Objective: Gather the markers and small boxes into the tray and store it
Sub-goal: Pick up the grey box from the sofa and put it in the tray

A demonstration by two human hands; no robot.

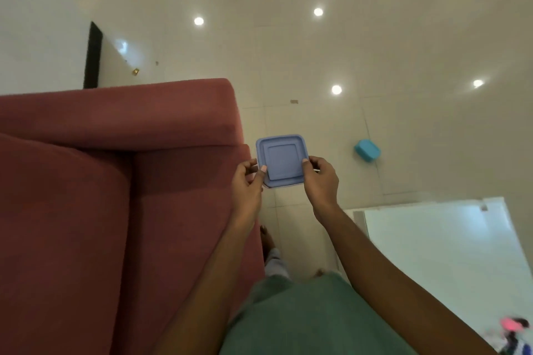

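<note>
Currently held: blue square box, lid on, roughly level, in the air above the floor, just beside the end of the sofa.
Left hand: pinches the box's left edge, thumb on the lid, fingers curled at the side.
Right hand: pinches the right edge likewise, so both hands are clamped on the one box.
Risk, slip: the grip is at the rims only; a jolt could drop the box onto the hard tiles.
Risk, lid: if the lid is not fully seated, thumb pressure could tip it loose; seating cannot be judged.
Contents, blue box: hidden by the lid.
Teal box: on the floor, well apart to the right, closed, contents unseen; judged not yet gathered.
Sofa: red, left of the hands.
White table: lower right; blurred coloured items at its near corner, unidentifiable.
Tray: not in view.
</note>
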